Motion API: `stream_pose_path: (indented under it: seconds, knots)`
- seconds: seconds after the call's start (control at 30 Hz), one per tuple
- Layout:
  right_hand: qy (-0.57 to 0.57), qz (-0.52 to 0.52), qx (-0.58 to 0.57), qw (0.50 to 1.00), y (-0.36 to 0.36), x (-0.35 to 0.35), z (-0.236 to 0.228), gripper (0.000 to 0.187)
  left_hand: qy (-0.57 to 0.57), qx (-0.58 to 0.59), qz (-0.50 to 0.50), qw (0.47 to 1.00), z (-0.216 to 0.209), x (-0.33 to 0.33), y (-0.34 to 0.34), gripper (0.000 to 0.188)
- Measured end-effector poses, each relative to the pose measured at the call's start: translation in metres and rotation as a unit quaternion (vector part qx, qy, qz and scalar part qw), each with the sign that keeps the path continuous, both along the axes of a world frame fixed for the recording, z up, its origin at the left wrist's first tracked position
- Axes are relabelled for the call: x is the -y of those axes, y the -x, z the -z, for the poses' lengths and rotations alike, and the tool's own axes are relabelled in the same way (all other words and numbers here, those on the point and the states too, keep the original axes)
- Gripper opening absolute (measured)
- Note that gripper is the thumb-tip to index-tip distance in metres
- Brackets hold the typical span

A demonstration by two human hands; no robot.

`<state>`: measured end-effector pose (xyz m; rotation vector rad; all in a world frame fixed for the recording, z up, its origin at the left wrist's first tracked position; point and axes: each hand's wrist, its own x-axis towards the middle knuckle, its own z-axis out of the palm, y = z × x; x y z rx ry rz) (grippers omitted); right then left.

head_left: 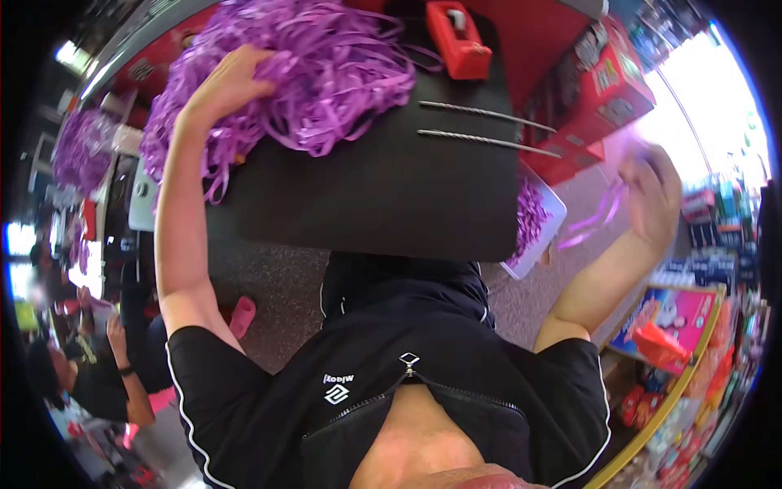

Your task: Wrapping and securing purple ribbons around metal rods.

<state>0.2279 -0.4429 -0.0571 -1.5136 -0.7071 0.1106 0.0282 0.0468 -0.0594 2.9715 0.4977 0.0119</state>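
Left grip [231, 83] touches the purple ribbon pile [346, 73], hold unclear; right grip [654, 186] clasps dangling strands [608, 210].

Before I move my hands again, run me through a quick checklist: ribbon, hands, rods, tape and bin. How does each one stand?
1. Left hand at the ribbon pile: ok, fingers over its left part.
2. Right hand gripping the loose purple strands: cannot tell, blurred; they trail beside it.
3. Pile free of overlaps: not ok, loops are heaped over one another.
4. Both metal rods fully within the tabletop: not ok, their right ends extend past its right edge.
5. Red tape dispenser on the table: ok, near the far right corner.
6. White bin beside the table: ok, purple pieces inside.
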Motion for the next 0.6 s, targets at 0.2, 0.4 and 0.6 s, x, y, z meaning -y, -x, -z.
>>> stream_pose_path:
  seconds: [0.2,0.4,0.6]
  knots:
    - [0.309,0.199,0.111,0.923,-0.07,-0.012,0.086,0.022,-0.072,0.05,0.118,0.989,-0.013,0.057,-0.026,0.072]
    - [0.142,0.041,-0.053,0.988,-0.077,-0.035,0.118,0.022,0.181,0.128,0.237,0.946,-0.018,0.157,-0.112,0.032]
    - [0.147,0.025,-0.076,0.986,-0.066,-0.05,0.114,0.019,0.263,0.167,0.272,0.91,0.055,0.22,-0.187,0.021]
